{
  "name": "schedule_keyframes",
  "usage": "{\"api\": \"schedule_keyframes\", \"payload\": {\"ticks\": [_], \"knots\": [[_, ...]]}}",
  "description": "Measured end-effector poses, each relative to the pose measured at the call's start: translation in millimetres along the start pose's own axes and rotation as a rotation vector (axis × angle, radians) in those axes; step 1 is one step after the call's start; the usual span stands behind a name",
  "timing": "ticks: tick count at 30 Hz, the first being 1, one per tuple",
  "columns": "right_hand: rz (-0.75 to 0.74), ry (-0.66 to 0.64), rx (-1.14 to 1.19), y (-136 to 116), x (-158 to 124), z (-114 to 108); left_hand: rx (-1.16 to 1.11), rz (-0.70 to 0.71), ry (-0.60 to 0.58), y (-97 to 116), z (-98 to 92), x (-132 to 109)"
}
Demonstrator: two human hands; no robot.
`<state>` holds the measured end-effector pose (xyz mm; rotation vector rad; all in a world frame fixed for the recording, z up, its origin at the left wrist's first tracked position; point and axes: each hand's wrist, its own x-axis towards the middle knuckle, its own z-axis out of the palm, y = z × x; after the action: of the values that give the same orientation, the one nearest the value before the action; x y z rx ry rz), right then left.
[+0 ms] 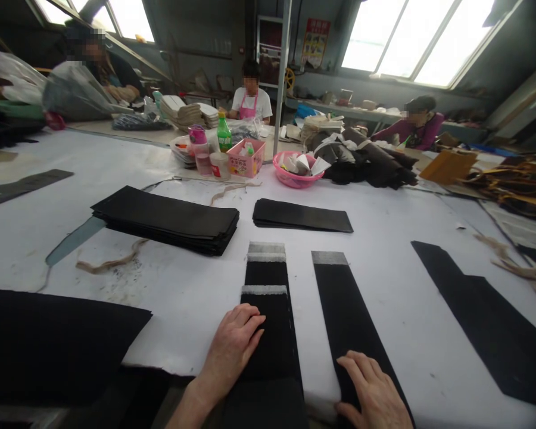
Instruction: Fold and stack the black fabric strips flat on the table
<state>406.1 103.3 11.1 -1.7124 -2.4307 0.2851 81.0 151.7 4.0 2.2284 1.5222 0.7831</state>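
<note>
My left hand (233,342) lies on the left edge of an overlapping row of black strips (270,333), its fingers curled and close together on the top strip. Pale whitish bands cross the far ends of these strips, one behind another. To the right, my right hand (370,387) rests on a separate black strip (346,310) with one pale end (329,258). Its fingers lie on the strip, and the thumb is spread away from them. The near ends of the strips run out of view at the bottom.
Beyond my hands lie a thick stack of black pieces (165,217) and a smaller stack (301,215). Large black pieces flank me at left (49,345) and right (482,316). Farther back stand a pink basin (297,179), a pink box (246,159) and a green bottle (224,134). Several people sit beyond.
</note>
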Motion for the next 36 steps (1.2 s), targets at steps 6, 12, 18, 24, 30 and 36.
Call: {"api": "schedule_keyframes", "payload": {"ticks": [6, 12, 18, 24, 30, 36], "knots": [[0.125, -0.241, 0.349, -20, 9, -17, 0.005, -0.001, 0.006, 1, -0.5, 0], [0.15, -0.121, 0.414, 9, 33, -31, 0.014, 0.004, 0.007, 0, 0.1, 0], [0.09, -0.079, 0.032, 56, 65, -38, 0.013, 0.008, 0.024, 0, -0.2, -1], [0.101, -0.061, 0.054, 53, 63, -37, 0.006, 0.008, 0.017, -1, 1.0, -1], [0.139, -0.144, 0.129, 43, 61, -40, 0.008, -0.002, 0.011, -1, 1.7, -2], [0.124, -0.203, 0.16, 40, 64, -45, 0.011, -0.001, 0.018, 0, 1.3, -1]]}}
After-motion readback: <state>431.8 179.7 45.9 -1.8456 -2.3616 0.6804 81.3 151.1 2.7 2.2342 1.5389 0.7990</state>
